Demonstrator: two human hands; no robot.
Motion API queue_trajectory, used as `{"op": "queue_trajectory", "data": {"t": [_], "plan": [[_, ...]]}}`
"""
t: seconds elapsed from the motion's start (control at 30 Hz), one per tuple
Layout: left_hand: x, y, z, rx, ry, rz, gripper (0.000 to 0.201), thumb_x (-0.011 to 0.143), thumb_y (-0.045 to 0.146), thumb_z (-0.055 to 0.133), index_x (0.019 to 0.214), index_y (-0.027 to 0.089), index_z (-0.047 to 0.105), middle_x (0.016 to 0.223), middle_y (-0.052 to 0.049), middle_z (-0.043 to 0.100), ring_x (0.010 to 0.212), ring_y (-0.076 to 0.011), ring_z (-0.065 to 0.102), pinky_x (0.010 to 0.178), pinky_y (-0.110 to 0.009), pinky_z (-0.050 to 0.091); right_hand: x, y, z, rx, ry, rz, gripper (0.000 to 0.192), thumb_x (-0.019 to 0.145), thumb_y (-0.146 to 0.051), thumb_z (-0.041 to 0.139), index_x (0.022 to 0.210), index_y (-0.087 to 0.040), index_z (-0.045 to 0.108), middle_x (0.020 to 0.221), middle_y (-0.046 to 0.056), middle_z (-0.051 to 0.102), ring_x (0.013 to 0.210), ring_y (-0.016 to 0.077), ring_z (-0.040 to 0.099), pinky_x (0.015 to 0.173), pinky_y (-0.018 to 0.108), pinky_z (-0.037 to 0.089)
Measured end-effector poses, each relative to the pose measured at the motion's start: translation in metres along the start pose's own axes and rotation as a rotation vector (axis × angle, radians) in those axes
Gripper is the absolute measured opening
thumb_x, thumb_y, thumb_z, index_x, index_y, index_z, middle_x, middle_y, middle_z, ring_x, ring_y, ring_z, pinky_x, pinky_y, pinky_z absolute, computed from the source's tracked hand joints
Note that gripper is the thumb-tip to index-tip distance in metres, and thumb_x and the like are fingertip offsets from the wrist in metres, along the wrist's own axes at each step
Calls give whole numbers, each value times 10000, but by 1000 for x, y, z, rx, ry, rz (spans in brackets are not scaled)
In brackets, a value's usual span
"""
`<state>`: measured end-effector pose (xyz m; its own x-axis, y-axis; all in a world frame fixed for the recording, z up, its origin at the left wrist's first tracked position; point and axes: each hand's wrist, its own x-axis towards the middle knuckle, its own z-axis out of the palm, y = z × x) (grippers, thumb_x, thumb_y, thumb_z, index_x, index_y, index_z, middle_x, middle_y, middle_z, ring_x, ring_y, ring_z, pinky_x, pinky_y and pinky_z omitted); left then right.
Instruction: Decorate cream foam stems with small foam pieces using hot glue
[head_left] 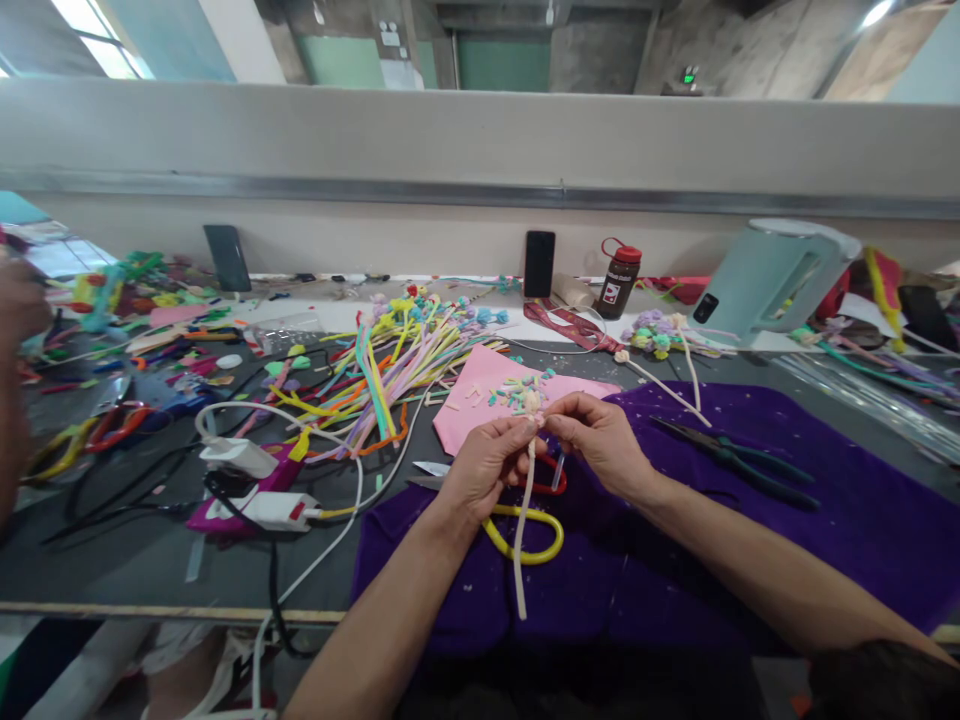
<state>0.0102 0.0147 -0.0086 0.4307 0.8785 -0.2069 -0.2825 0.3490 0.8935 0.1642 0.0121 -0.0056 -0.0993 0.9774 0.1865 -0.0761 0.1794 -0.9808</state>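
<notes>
Cream stem: fuzzy pipe-cleaner stem point(521, 530), hanging straight down toward 6 o'clock from the fingers, top end lifted clear of the cloth so both hands can reach it.
Left hand: point(486, 462) closed in a pinch on the stem just under its tip, steadying it upright.
Right hand: point(596, 432) at 3 o'clock of the left, fingertips pressed together on the small pale tuft at the tip.
Purple cloth: point(862, 520) spread beneath, soft ground for small bits.
Yellow loop: point(534, 535) flat on the cloth, just behind the stem.
Pink sheet: point(480, 395) at 12 o'clock, strewn with tiny pastel pieces, near the fingers.
Pliers: point(731, 460) at 3 o'clock, lying apart, unused.
Pipe-cleaner heap: point(382, 370) at 10 o'clock, within reach.
</notes>
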Motion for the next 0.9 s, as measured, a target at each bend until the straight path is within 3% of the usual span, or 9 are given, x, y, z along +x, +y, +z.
{"op": "queue_trajectory", "data": {"t": [0.27,0.4,0.7,0.9], "plan": [[0,-3,2,51,15,27,301,706,403,612,652,109,579,419,33,482,326,-19,385,326,-125,250,-2,2,3,16,-28,-12,180,678,-310,660,734,-152,596,644,-16,565,504,64,448,457,191,360],[1,-4,3,78,46,35,324,695,432,610,655,112,575,410,29,485,318,-22,373,325,-129,245,-3,1,3,35,-49,57,226,682,-354,650,741,-147,581,601,-24,538,465,57,419,418,181,335],[1,-3,3,75,36,7,315,689,422,621,632,120,548,398,41,470,308,-22,357,319,-134,240,2,3,-5,261,-246,299,239,693,-360,652,729,-140,568,600,-17,572,388,22,331,376,161,215],[0,-1,5,24,25,3,268,670,360,651,624,111,564,442,38,486,318,-13,354,313,-132,233,6,5,-10,303,-320,340,228,724,-340,628,704,-125,554,600,-7,563,380,18,341,370,162,197]]}}
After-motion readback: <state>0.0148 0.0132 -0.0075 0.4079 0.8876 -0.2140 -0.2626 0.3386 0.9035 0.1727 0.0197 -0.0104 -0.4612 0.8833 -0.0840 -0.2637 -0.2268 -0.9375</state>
